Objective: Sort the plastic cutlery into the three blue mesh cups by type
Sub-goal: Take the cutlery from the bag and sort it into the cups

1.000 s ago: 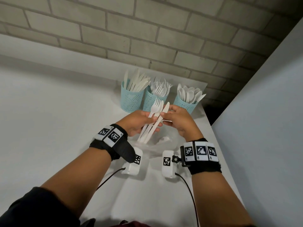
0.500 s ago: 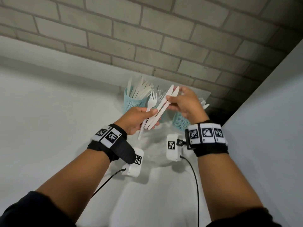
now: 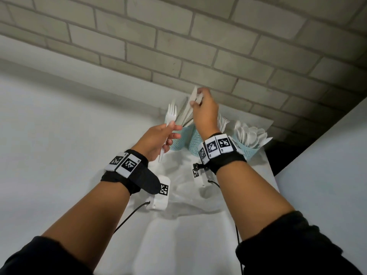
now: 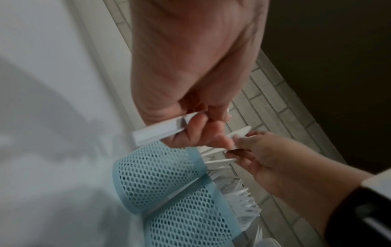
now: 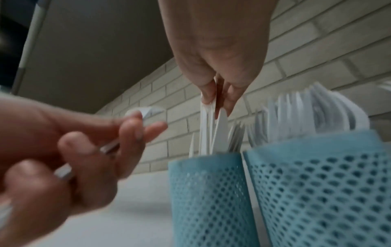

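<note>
Item: R hand (image 3: pixel 204 114), thumb and fingertips (image 5: pixel 208 95) pinched on the upper ends of two white plastic knives (image 5: pixel 208 127); their lower ends are already inside the knife cup (image 5: pixel 206 188), directly below the fingertips, among other knives standing there. Item: L hand (image 3: pixel 156 140), fingers curled round the handle of one fork (image 3: pixel 171 116); tines point up above the knuckles, handle end sticks out below the palm. Fork sits just beside the knife cup's left side, not in any cup. Item: fork cup (image 5: pixel 317 192), touching the knife cup on its right, w/ forks bristling out the top, partly hidden behind the R wrist in head view. Item: spoon cup (image 3: pixel 249 150), further right of the R wrist, spoons fanned out of it. All three cups stand on the white table (image 3: pixel 59 135) against a brick wall (image 3: pixel 198 46). Step, as judged: dropping knives; fork next. Risks: the knife cup looks crowded, so the blades' lower ends may snag on those already in it and stay propped high or tip out over the rim when the pinch lets go; pushing them down may rock the light mesh cup. The R forearm crosses above the fork cup, so pulling back low could brush the tines. L fork must pass over the knife cup to reach its own; a short reach would mis-sort it.
</note>
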